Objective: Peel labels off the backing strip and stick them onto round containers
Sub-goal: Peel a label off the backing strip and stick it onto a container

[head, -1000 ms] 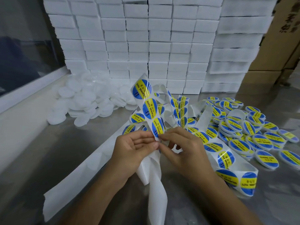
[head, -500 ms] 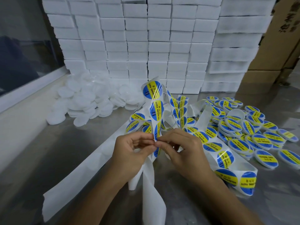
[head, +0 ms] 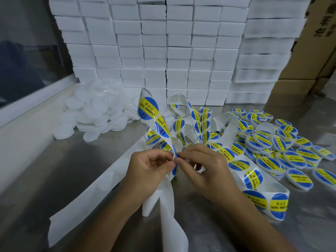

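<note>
A long white backing strip point(head: 163, 131) carrying round blue-and-yellow labels point(head: 148, 109) rises from between my hands and loops over the metal table. My left hand point(head: 147, 168) pinches the strip from the left. My right hand point(head: 205, 166) pinches the edge of one label at the same spot, fingertip to fingertip. Bare peeled strip point(head: 163, 211) hangs below my hands. Plain white round containers point(head: 94, 110) are heaped at the back left. Labelled containers point(head: 278, 148) are piled on the right.
Stacked white boxes point(head: 154, 51) form a wall at the back. Brown cartons point(head: 312, 51) stand at the back right. A white ledge and a window point(head: 27, 99) run along the left. A flat length of empty strip point(head: 87, 197) crosses the table.
The raised strip has swung and twisted, its top label leaning left. More bare strip hangs below my hands. My fingertips have closed tighter on the label's edge.
</note>
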Tool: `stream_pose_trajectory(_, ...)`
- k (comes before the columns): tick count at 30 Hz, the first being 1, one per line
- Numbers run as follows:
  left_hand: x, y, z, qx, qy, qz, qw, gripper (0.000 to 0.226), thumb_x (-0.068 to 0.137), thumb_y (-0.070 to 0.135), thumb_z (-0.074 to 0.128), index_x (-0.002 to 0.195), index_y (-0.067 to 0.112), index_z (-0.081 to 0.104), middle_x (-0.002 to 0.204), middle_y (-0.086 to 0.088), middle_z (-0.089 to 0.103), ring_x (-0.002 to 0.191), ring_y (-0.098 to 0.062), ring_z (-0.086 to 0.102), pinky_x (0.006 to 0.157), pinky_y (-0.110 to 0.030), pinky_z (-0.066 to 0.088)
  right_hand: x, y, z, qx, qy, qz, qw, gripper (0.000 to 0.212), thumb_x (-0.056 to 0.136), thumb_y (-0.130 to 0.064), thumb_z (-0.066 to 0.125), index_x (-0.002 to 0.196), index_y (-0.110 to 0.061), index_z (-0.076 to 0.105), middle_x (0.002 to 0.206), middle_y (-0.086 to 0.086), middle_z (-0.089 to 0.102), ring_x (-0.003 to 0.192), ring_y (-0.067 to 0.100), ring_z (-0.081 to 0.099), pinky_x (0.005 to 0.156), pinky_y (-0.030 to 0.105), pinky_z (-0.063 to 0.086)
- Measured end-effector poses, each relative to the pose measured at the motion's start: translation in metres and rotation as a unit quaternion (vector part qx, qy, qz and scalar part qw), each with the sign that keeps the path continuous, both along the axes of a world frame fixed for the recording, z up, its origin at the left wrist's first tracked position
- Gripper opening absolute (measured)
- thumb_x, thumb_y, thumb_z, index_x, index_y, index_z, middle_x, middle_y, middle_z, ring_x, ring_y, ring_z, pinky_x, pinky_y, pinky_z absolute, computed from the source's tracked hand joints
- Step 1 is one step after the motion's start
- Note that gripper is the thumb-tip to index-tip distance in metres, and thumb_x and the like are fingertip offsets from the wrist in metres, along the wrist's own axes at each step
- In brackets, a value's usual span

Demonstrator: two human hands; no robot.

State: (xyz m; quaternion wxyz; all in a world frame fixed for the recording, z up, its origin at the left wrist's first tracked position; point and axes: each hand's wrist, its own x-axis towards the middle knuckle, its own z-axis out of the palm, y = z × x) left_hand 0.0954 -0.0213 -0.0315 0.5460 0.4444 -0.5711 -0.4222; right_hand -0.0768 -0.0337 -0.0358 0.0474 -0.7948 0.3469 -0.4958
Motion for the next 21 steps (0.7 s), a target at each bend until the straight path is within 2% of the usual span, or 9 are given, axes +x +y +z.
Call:
stream_pose_trajectory(5, 0.001, -0.001, -0.002, 0.001, -0.011, 0.013, 1.0, 0.026, 0.077, -0.002, 0.076, 0.081, 0.023, 0.078, 0.082, -0.002, 0.076, 0.081, -0.02, 0.073, 0.074, -0.02, 0.055, -0.002, 0.002, 0.004, 0.022, -0.029, -0.013, 0.999, 0.004, 0.085, -0.011, 0.076, 0.089, -0.01, 0.075, 0.083, -0.003, 0.069, 0.064, 0.009, 0.061, 0.058, 0.026, 0.05)
stream_pose_trajectory(9, 0.0, -0.001, 0.0, 0.003, -0.003, 0.028, 1.0, 0.033, 0.075, -0.006, 0.076, 0.072, 0.027, 0.078, 0.078, -0.001, 0.076, 0.076, -0.014, 0.072, 0.07, -0.017, 0.054, -0.003, 0.005, 0.01, 0.096, -0.115, -0.022, 0.988, 0.004, 0.084, -0.009, 0.075, 0.084, -0.013, 0.073, 0.073, -0.006, 0.068, 0.059, 0.01, 0.061, 0.056, 0.022, 0.048)
stream_pose_trajectory(12, -0.002, 0.0, 0.002, 0.003, -0.001, 0.032, 0.999, 0.041, 0.074, -0.01, 0.076, 0.067, 0.031, 0.077, 0.074, 0.001, 0.075, 0.07, -0.009, 0.07, 0.068, -0.016, 0.054, -0.006, 0.004, 0.016, 0.203, -0.223, -0.021, 0.953, 0.008, 0.083, -0.008, 0.075, 0.078, -0.014, 0.074, 0.066, 0.004, 0.069, 0.053, 0.019, 0.061, 0.051, 0.032, 0.051)
stream_pose_trajectory(15, -0.001, 0.0, 0.001, 0.001, -0.017, 0.036, 0.999, 0.039, 0.074, -0.008, 0.076, 0.066, 0.031, 0.077, 0.075, 0.002, 0.076, 0.07, -0.011, 0.07, 0.067, -0.014, 0.053, -0.015, 0.0, 0.02, 0.278, -0.303, -0.031, 0.911, 0.012, 0.084, -0.008, 0.073, 0.074, -0.014, 0.074, 0.06, 0.001, 0.066, 0.049, 0.009, 0.054, 0.049, 0.022, 0.047)
stream_pose_trajectory(19, 0.001, -0.001, -0.004, -0.011, -0.064, 0.051, 0.997, 0.025, 0.077, 0.0, 0.077, 0.077, 0.024, 0.076, 0.078, 0.001, 0.075, 0.075, -0.022, 0.07, 0.07, -0.02, 0.055, -0.027, -0.004, 0.025, 0.346, -0.435, -0.02, 0.831, 0.019, 0.087, -0.006, 0.067, 0.07, -0.014, 0.072, 0.056, 0.001, 0.055, 0.046, 0.01, 0.046, 0.05, 0.023, 0.045)
stream_pose_trajectory(21, -0.001, 0.0, -0.005, -0.036, -0.101, 0.065, 0.992, 0.024, 0.079, 0.002, 0.076, 0.08, 0.026, 0.075, 0.078, 0.007, 0.074, 0.074, -0.016, 0.068, 0.071, -0.019, 0.054, -0.03, -0.005, 0.028, 0.352, -0.493, -0.014, 0.796, 0.016, 0.087, -0.007, 0.067, 0.073, -0.013, 0.072, 0.061, 0.0, 0.061, 0.046, 0.009, 0.047, 0.051, 0.019, 0.047)
